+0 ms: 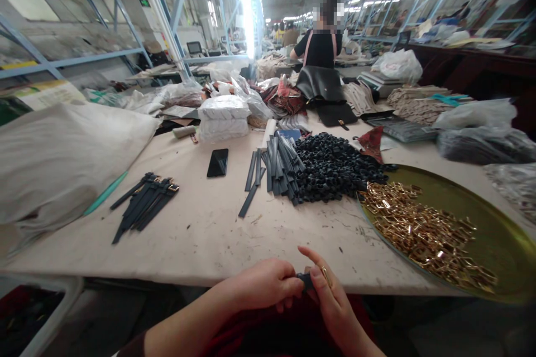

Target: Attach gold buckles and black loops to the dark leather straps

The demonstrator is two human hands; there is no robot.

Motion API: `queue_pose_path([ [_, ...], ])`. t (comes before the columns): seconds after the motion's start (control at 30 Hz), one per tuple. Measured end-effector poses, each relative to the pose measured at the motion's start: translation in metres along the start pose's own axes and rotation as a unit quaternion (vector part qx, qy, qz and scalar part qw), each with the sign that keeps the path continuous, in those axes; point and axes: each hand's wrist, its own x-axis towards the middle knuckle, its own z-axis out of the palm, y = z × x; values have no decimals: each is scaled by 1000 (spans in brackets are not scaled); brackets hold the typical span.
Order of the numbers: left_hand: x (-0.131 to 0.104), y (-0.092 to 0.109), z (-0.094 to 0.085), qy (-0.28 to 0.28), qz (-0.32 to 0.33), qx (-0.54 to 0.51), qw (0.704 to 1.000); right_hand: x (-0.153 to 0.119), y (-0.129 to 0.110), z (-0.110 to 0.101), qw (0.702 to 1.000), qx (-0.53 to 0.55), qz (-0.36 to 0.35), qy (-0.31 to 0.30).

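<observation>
Hands (293, 290) hide small dark piece (305, 280); shape unclear.

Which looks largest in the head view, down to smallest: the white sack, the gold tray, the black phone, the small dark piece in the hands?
1. white sack
2. gold tray, partly cut off at the frame edge, so unsure against the sack
3. black phone
4. small dark piece, pinched between left hand and right hand

Small dark strap piece (305, 280) and a gold buckle (325, 274) are pinched between both hands' fingers, just below tabletop edge.
</observation>
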Motion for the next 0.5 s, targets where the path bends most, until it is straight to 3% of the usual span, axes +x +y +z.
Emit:
queue_pose_path([
  [0.33, 1, 2, 0, 87, 13, 113, 990, 13, -5, -8, 993, -82, -26, -77],
  [0.5, 2, 8, -3, 94, 23, 166, 981, 18, -1, -4, 993, -92, -63, -48],
])
